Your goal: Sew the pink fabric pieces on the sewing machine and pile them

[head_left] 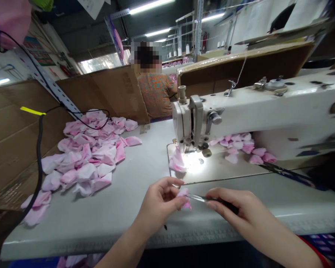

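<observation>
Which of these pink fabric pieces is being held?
The small piece pinched in the left hand, in front of the sewing machine, met by the metal tool in the right hand. Neither hand holds another.

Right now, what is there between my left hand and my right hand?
Between your left hand and right hand, the head view shows a small pink fabric piece pinched by the left, and the metal prongs of the tweezers held by the right.
</observation>
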### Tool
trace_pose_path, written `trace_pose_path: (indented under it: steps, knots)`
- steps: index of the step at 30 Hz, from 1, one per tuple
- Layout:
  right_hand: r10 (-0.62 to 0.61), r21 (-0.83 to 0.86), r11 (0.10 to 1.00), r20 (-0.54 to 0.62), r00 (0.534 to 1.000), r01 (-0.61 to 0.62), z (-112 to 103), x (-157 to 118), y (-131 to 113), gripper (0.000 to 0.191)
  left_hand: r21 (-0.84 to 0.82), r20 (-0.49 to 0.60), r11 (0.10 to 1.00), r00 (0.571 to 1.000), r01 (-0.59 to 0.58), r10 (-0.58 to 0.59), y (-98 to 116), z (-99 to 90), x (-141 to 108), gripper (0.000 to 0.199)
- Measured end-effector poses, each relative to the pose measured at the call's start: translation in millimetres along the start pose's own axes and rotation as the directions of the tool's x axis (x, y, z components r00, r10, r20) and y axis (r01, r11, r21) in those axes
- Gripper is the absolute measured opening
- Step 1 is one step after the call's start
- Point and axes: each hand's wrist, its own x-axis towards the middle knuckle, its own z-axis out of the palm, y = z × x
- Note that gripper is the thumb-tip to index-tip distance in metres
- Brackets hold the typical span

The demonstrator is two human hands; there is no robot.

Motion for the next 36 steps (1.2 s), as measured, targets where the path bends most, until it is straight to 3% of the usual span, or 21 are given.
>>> trace_pose_path:
  steps: [4,6,7,8,9,11,12,13,15,17,19,21,23,26,28,31,36]
  knots:
    - [-0.068,-0.026,0.997,-0.009,0.998,0.068,5.0,-0.3,6.9,0.022,0.080,0.030,0.997,0.999,0.016,-0.018,-4.0,1.4,3.4,0.029]
    - [-0.121,-0.081,0.990,-0.024,0.992,0.119,3.9,3.6,15.5,0.023,0.244,0.056,0.967,0.996,-0.076,0.064,-4.6,-1.3,9.0,0.028]
    - [-0.137,-0.121,0.984,-0.036,0.990,0.132,1.4,7.7,20.9,0.023,0.382,0.074,0.907,0.984,-0.176,0.160,-4.2,-4.0,13.9,0.027]
    - [-0.141,-0.170,0.977,-0.050,0.989,0.131,-2.4,13.5,26.8,0.024,0.537,0.114,0.789,0.952,-0.300,0.285,-3.4,-7.4,20.5,0.025]
    - [-0.134,-0.228,0.967,-0.061,0.989,0.116,-7.6,21.0,32.7,0.024,0.674,0.190,0.606,0.892,-0.423,0.411,-2.1,-11.3,28.7,0.023]
    - [-0.095,-0.355,0.933,-0.069,0.993,0.065,-20.7,40.4,43.1,0.025,0.786,0.434,0.166,0.724,-0.595,0.536,1.3,-19.6,48.6,0.022]
    - [-0.071,-0.416,0.908,-0.060,0.996,0.040,-27.9,51.6,47.1,0.025,0.761,0.559,-0.013,0.644,-0.649,0.523,2.9,-23.3,59.4,0.023]
    - [-0.045,-0.463,0.886,-0.043,0.998,0.020,-34.9,63.0,50.0,0.024,0.714,0.655,-0.137,0.587,-0.687,0.476,4.3,-26.4,69.8,0.024]
    - [-0.001,-0.503,0.864,0.009,1.000,0.005,-47.1,84.8,53.0,0.023,0.647,0.749,-0.238,0.545,-0.724,0.377,5.8,-30.7,87.4,0.025]
    - [0.018,-0.466,0.885,0.079,0.997,0.021,-55.0,102.3,53.8,0.022,0.669,0.734,-0.202,0.593,-0.715,0.331,5.5,-33.0,98.6,0.023]
    - [0.030,-0.396,0.918,0.132,0.991,0.025,-58.1,113.7,55.5,0.022,0.735,0.662,-0.099,0.679,-0.670,0.318,3.7,-34.7,103.7,0.023]
    - [0.054,-0.353,0.936,0.148,0.987,0.001,-58.3,119.0,60.1,0.022,0.780,0.591,0.000,0.736,-0.626,0.328,0.4,-36.4,104.8,0.025]
    - [0.071,-0.308,0.951,0.153,0.986,-0.021,-57.5,119.6,66.8,0.022,0.783,0.564,0.048,0.740,-0.620,0.368,-3.9,-37.9,104.3,0.027]
    - [0.041,-0.184,0.983,0.204,0.978,-0.003,-55.0,115.2,72.3,0.021,0.738,0.588,0.045,0.674,-0.673,0.448,-9.9,-39.1,104.6,0.027]
    - [-0.053,-0.114,0.990,0.271,0.961,0.086,-49.6,111.1,68.0,0.020,0.711,0.599,0.060,0.648,-0.701,0.469,-11.6,-39.6,106.8,0.025]
    - [-0.163,-0.166,0.961,0.307,0.938,0.221,-32.9,105.5,54.1,0.019,0.717,0.588,0.111,0.683,-0.688,0.433,-11.5,-41.2,112.1,0.026]
    - [-0.229,-0.411,0.861,0.212,0.950,0.300,-2.8,97.3,44.3,0.033,0.762,0.503,0.230,0.777,-0.605,0.379,-10.4,-44.4,117.1,0.023]
